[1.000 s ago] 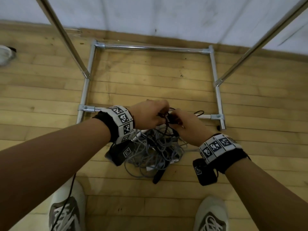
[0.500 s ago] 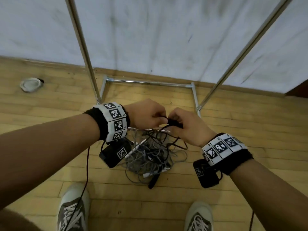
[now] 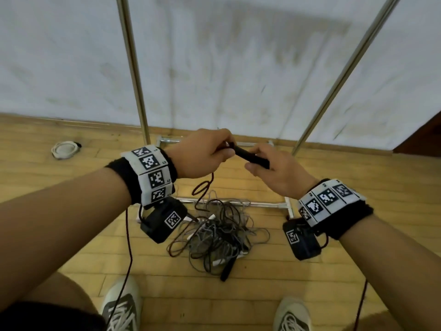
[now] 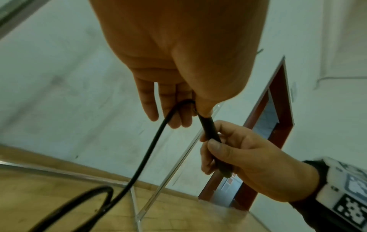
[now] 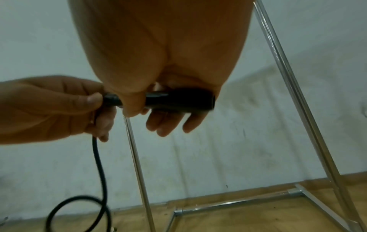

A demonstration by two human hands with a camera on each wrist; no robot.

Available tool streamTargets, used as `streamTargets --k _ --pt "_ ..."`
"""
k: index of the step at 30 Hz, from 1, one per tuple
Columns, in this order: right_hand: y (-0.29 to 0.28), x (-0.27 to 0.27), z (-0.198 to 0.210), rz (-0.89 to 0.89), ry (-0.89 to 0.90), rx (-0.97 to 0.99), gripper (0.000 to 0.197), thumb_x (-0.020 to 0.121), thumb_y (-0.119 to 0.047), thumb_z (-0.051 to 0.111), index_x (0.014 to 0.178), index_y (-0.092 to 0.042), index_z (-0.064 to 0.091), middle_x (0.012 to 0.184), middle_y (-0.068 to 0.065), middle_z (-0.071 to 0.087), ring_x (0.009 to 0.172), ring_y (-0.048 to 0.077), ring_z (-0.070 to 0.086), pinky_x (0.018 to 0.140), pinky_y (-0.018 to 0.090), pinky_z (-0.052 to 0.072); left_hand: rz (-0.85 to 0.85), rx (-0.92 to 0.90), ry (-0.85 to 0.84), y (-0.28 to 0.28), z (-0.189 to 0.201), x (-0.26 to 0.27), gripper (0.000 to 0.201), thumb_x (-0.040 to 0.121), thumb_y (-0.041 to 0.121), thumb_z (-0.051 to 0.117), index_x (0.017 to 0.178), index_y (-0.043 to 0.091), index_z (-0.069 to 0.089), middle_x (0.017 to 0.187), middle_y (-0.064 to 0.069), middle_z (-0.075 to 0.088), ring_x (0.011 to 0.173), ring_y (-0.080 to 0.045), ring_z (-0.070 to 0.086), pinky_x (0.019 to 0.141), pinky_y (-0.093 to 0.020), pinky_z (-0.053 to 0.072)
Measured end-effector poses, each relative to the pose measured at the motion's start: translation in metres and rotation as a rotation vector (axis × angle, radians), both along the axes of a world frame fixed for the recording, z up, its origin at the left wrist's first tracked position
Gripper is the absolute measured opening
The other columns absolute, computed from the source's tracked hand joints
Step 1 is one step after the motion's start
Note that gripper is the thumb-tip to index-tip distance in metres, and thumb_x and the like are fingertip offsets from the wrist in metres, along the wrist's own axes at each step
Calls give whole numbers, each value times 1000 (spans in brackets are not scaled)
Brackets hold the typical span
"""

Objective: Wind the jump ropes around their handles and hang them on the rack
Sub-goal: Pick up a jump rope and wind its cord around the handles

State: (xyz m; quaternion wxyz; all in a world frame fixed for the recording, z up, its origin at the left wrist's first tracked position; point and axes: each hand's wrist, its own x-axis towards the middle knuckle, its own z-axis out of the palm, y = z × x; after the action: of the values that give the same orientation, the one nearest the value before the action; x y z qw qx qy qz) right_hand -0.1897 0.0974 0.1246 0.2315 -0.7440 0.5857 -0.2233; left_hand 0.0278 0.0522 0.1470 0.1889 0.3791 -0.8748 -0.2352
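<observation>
Start of winding on the first rope. Black handle [image 3: 251, 158] gripped in right hand [image 3: 278, 173], held up before the rack [image 3: 133, 68]; cord [image 3: 202, 189] pinched at handle's tip by left hand [image 3: 202, 156], trailing to pile [image 3: 219, 235] below. Next, probably: loop cord round handle, keeping tension.

Black handle [image 3: 250, 157], black rope [image 3: 202, 187], grey and black tangled ropes [image 3: 214, 235], silver metal rack [image 3: 133, 68], yellow-brown wooden floor [image 3: 334, 271], black-and-white checker-patterned wristbands [image 3: 152, 173]

wooden floor [image 3: 358, 182] | tangled jump ropes [image 3: 214, 237] | rack [image 3: 238, 203] | shoes [image 3: 121, 306]
</observation>
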Motion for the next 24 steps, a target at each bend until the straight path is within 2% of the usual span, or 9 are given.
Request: streamTargets --k 4,6,8,10,12,16,19,23,24 --pt "2 0 19 -67 -64 -210 15 95 -33 60 108 -25 57 75 -10 62 61 7 56 55 21 41 15 160 86 1 -13 13 6 99 23 53 97 18 52 85 4 70 84 -14 68 82 -43 55" --pt "0 -1 27 -126 -108 -281 17 96 -37 57 109 -27 58 73 -7 63 60 11 58 54 28 46 -9 208 18 2 -22 18 7 99 25 51 94 21 54 85 7 71 87 -17 69 84 -46 54" --pt "-3 -4 34 -181 -84 -357 21 96 -43 54 112 -29 58 71 -8 63 62 14 60 55 31 46 -24 221 -71 0 -30 23 10 100 28 49 92 26 55 86 10 71 87 -17 69 84 -46 55" --pt "-6 -9 39 -206 -50 -406 23 96 -45 53 112 -31 60 70 -9 62 62 10 58 54 29 43 -12 226 -132 -4 -34 27 14 100 32 49 90 28 58 86 13 71 85 -8 67 81 -41 54" --pt "-9 -14 42 -222 -29 -419 23 96 -46 52 112 -31 60 69 -10 61 61 8 58 53 30 43 17 237 -138 -7 -36 31 22 100 38 49 86 27 62 82 14 71 74 3 63 71 -27 49" --pt "-17 -28 45 -295 -34 -398 24 95 -48 52 110 -32 61 75 -7 65 72 16 64 65 42 54 53 271 -113 -10 -36 40 39 99 50 44 79 25 65 70 9 71 62 1 63 61 -18 43" --pt "-24 -42 42 -359 -48 -359 26 93 -51 52 109 -34 63 79 -6 67 77 16 65 70 44 55 104 255 -73 -12 -35 44 49 99 56 32 78 24 62 55 5 59 48 -1 56 49 -12 38" --pt "-30 -60 34 -439 -79 -341 26 90 -53 52 103 -33 63 76 -8 68 71 12 64 66 37 54 119 223 -51 -20 -34 51 45 101 52 32 77 23 58 74 6 67 63 2 61 60 -16 40" --pt "-31 -64 32 -474 -119 -335 25 90 -52 54 101 -32 64 75 -7 68 71 10 64 65 35 54 118 227 -49 -21 -34 52 43 101 49 35 78 22 58 78 7 70 65 3 60 60 -14 39"
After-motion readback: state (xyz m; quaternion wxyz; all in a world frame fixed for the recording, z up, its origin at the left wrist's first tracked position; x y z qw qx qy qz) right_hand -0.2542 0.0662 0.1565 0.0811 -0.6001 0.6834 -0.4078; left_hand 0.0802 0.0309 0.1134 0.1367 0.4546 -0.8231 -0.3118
